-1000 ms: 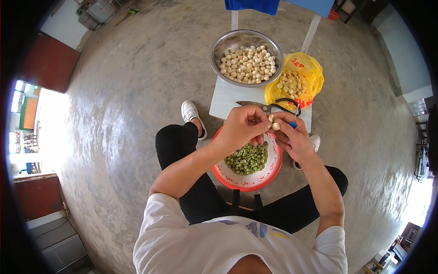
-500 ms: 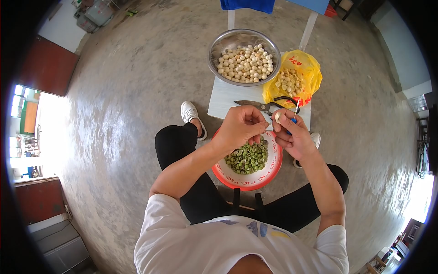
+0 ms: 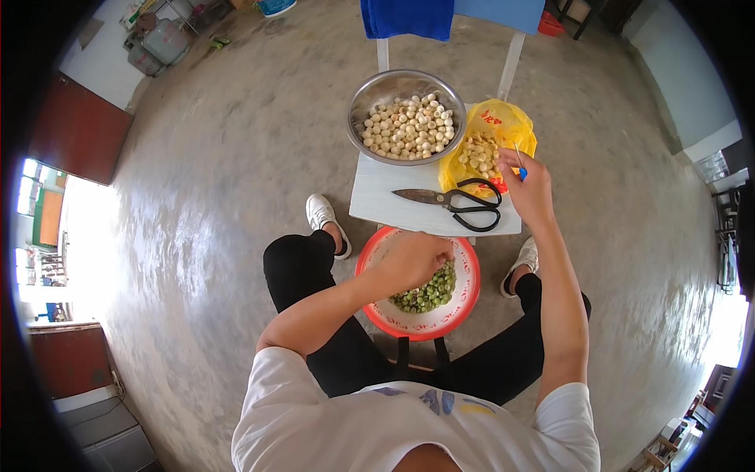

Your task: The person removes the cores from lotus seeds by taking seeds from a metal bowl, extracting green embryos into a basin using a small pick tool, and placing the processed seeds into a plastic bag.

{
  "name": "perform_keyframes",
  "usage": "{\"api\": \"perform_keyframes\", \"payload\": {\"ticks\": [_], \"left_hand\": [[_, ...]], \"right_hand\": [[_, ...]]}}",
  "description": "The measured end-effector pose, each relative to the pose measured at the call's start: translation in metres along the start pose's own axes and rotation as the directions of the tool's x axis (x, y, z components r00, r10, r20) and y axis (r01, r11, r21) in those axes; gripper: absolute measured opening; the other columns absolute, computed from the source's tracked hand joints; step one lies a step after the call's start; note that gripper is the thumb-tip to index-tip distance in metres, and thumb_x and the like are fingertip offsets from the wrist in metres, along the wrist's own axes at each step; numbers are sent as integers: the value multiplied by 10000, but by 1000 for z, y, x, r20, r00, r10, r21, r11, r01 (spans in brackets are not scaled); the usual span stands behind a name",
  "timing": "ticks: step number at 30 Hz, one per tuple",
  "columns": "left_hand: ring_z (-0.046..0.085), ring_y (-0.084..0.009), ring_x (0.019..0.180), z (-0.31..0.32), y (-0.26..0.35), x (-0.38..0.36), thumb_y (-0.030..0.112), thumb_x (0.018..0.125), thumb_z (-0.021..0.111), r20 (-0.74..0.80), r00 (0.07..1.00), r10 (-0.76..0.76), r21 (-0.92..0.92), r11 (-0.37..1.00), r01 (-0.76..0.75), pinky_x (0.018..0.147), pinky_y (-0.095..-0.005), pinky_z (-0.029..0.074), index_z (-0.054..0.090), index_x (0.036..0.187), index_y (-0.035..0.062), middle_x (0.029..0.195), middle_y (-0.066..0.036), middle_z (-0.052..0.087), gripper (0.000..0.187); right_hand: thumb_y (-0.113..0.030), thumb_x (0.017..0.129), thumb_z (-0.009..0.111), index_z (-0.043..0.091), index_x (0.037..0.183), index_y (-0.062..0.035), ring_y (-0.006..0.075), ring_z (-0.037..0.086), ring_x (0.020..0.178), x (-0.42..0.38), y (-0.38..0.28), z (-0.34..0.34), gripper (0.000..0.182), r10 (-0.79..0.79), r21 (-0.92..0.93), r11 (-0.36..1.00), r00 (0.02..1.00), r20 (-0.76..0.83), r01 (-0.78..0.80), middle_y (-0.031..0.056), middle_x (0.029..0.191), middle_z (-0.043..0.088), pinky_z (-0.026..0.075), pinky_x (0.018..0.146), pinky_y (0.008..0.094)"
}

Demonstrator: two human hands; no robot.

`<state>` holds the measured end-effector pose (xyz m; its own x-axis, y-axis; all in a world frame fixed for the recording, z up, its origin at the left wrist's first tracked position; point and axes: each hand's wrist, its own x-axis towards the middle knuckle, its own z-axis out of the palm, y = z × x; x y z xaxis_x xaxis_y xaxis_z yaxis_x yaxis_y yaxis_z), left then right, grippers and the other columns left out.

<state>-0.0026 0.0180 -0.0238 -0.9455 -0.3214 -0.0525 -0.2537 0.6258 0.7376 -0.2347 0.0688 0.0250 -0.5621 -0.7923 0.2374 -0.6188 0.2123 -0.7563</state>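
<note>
My left hand (image 3: pixel 421 258) is over the red-rimmed basin (image 3: pixel 370 311), its fingers curled; whatever they hold, if anything, is hidden. Green round pieces and husks (image 3: pixel 429 295) lie in that basin. Held out at the yellow plastic bag (image 3: pixel 523 122), my right hand (image 3: pixel 531 189) grips a small blue-handled tool (image 3: pixel 522 172) with a thin metal tip pointing up. Its fingertips are close to the pale pieces (image 3: pixel 478 153) inside the bag. Left of the bag, a steel bowl (image 3: pixel 362 98) holds many whitish round balls, perhaps peeled seeds.
Large black-handled scissors (image 3: pixel 464 206) lie on the white stool top (image 3: pixel 373 208) beneath the bowl and bag. Behind stands a blue-topped piece of furniture (image 3: pixel 499 12) with a blue cloth (image 3: pixel 405 20) over it. The basin sits between my legs.
My hands have parted. The right moved up to the yellow bag with the tool; the left dropped into the basin. The pale ball seen at my right fingertips no longer shows.
</note>
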Motion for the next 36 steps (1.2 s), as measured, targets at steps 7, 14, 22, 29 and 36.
{"api": "perform_keyframes", "payload": {"ticks": [7,14,22,29,36], "left_hand": [[598,-300,893,1,7,-10,217,756,657,381,917,-123,324,946,-8,763,-423,470,619,848,74,911,-108,585,174],[592,-302,787,-72,8,-5,177,710,649,38,996,-83,213,974,73,674,-414,463,564,745,34,796,-136,579,170],[602,-201,645,-149,-43,72,69,692,674,-425,876,-229,-85,973,213,600,-300,463,614,832,37,693,-88,610,156],[618,-268,723,-129,-89,105,81,678,714,-390,908,-153,281,919,276,647,-347,480,632,860,39,765,-113,642,204],[613,-168,703,-131,-80,93,76,768,678,-426,890,-165,-95,986,137,630,-294,486,626,859,8,767,-83,652,124]], "right_hand": [[-155,799,681,668,904,-3,157,618,649,-43,-28,-11,186,86,13,995,943,321,-95,99,771,678,480,641,279],[-157,686,711,682,900,-44,287,632,769,-95,-16,11,244,-104,29,992,685,721,119,119,795,657,496,706,367],[-228,754,670,604,1135,-96,318,628,856,-115,-29,19,409,-61,-67,958,429,901,277,150,915,651,500,756,409],[-244,788,659,610,1064,-70,326,625,831,-111,-27,22,329,-83,-53,966,496,864,253,157,859,639,496,728,420],[-244,831,630,579,941,-24,280,602,673,-111,-31,23,251,-239,108,970,764,600,219,127,760,596,483,624,385]]}}
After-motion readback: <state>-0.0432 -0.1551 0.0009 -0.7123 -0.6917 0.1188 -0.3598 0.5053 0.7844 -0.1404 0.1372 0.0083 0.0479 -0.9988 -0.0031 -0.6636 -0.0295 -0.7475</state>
